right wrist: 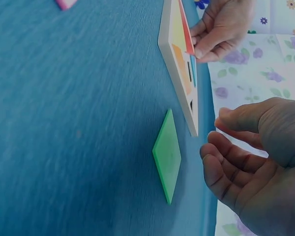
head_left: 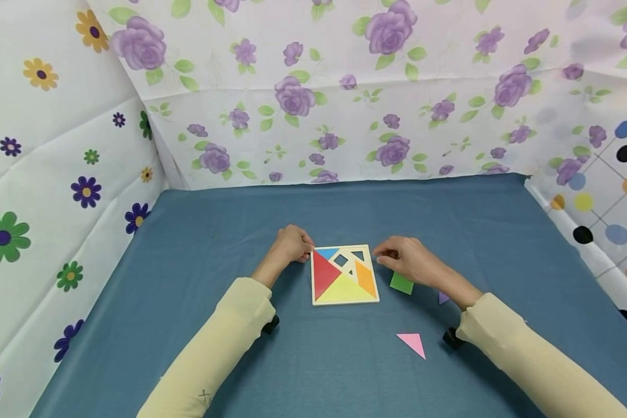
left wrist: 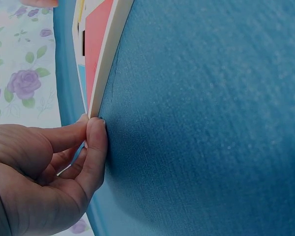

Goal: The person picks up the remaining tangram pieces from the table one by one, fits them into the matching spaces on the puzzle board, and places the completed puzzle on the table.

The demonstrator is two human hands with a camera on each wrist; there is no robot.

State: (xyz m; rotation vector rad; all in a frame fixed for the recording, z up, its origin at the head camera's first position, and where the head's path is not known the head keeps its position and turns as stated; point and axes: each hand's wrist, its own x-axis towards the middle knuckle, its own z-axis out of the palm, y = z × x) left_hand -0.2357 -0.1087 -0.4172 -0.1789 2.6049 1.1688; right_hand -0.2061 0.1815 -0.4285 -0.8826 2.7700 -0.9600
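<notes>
A pale wooden tangram board (head_left: 346, 303) lies flat on the cloth, holding a red triangle (head_left: 324, 277), a yellow triangle (head_left: 347, 290), an orange parallelogram (head_left: 365, 280) and a blue triangle (head_left: 326, 253). Bare recesses show in its upper right part. My left hand (head_left: 291, 244) pinches the board's far left corner between thumb and finger, as the left wrist view confirms. Just off the board's right side is my right hand (head_left: 411, 260), fingers loosely curled with nothing between them. Beneath it lies a green square (right wrist: 168, 157), apart from the board.
A pink triangle (head_left: 414, 343) lies nearer the front. A purple piece (head_left: 443, 298) is partly hidden by my right wrist. Blue cloth (head_left: 319, 366) covers the table; flowered sheets (head_left: 345, 128) hang behind and at the sides.
</notes>
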